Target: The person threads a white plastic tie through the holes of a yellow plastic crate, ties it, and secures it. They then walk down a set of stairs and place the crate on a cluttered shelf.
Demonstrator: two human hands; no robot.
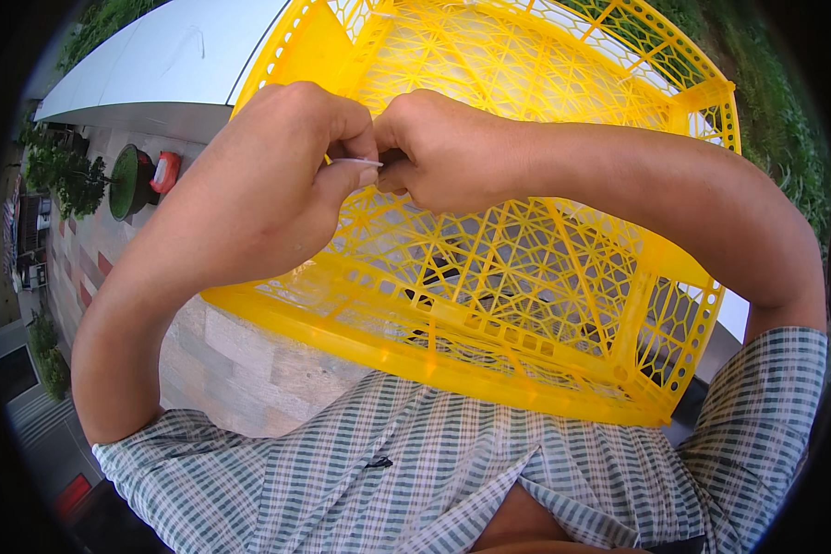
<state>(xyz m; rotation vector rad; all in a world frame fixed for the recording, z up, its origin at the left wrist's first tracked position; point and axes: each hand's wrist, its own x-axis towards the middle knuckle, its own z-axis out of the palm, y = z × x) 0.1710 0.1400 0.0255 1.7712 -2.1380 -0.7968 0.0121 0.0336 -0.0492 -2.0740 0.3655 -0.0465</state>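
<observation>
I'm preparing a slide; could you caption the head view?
Left hand pinches a thin white piece beside the right hand, over a yellow lattice crate.

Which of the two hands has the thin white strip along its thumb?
The left hand; the white strip merely points toward the right hand.

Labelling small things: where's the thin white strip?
The strip is above and left of centre in the head view, in the left hand, beside the right hand.

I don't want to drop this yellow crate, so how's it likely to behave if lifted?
The yellow crate is probably light for its size, since much of it is open lattice. It should stay fairly stiff, given its ribbed walls and thick rim. That glossy rim might feel slippery.
</observation>
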